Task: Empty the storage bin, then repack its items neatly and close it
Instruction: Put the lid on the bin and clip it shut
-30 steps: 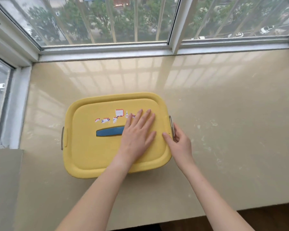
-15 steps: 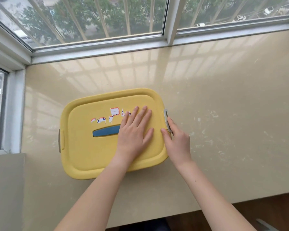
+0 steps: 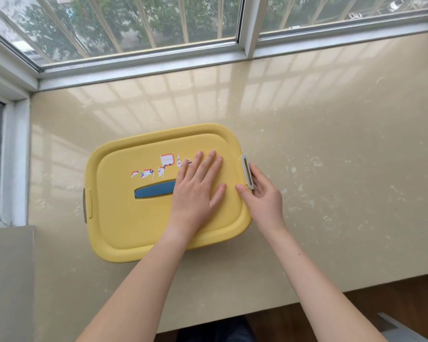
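A yellow storage bin (image 3: 124,218) sits on the beige stone sill with its lid on. The lid carries a blue handle (image 3: 153,190) and torn sticker scraps (image 3: 158,167). My left hand (image 3: 198,191) lies flat on the right half of the lid, fingers straight. My right hand (image 3: 262,196) is at the bin's right side; its fingers hold the grey side latch (image 3: 247,171), which stands swung outward from the lid edge, with the thumb on the lid rim. A second grey latch (image 3: 85,206) lies flat against the left side.
The beige sill (image 3: 331,169) stretches wide to the right and behind the bin. Window frames (image 3: 143,67) bound it at the back and left. The sill's front edge (image 3: 307,299) drops to a dark wooden floor.
The right latch has swung up and outward from the bin's side under my right hand's fingers. My left hand has stayed flat on the lid. The camera has tilted slightly.
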{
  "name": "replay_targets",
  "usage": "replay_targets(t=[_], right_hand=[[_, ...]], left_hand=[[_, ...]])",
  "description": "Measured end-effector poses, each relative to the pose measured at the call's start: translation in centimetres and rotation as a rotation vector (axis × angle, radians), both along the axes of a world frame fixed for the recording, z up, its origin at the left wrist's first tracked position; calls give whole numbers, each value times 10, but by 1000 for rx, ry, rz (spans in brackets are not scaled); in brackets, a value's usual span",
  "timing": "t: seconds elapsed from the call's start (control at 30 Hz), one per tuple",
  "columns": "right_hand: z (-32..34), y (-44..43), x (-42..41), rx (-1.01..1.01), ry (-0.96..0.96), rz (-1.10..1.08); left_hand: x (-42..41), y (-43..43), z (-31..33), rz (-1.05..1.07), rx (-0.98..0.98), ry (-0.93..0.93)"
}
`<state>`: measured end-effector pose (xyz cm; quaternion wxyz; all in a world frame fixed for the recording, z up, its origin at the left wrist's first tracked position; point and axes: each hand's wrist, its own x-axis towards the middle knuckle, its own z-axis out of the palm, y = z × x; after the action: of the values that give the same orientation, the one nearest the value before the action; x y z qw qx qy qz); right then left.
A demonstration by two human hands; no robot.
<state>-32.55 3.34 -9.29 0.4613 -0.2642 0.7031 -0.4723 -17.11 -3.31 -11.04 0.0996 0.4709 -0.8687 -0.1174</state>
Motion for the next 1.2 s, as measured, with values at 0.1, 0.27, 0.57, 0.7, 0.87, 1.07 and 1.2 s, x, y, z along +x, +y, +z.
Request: replay_targets(t=[0.1, 0.27, 0.57, 0.7, 0.87, 1.07, 1.2], right_hand=[[-3, -3, 0, 1, -22, 30], [-4, -2, 7, 14, 138, 56], [-8, 0, 11, -16, 476, 209], [-13, 2, 18, -11, 590, 274], [5, 1, 14, 52, 654, 327], [58, 0, 18, -145, 848, 300], [85, -8, 51, -242, 918, 343]], left_hand=[[0, 0, -1, 1, 2, 1], [-1, -1, -1, 7, -2, 14], [0, -1, -2, 3, 9, 43], [0, -2, -1, 1, 30, 37], [4, -1, 14, -22, 149, 68], [54, 3, 57, 144, 57, 205], [120, 8, 76, 283, -11, 253]])
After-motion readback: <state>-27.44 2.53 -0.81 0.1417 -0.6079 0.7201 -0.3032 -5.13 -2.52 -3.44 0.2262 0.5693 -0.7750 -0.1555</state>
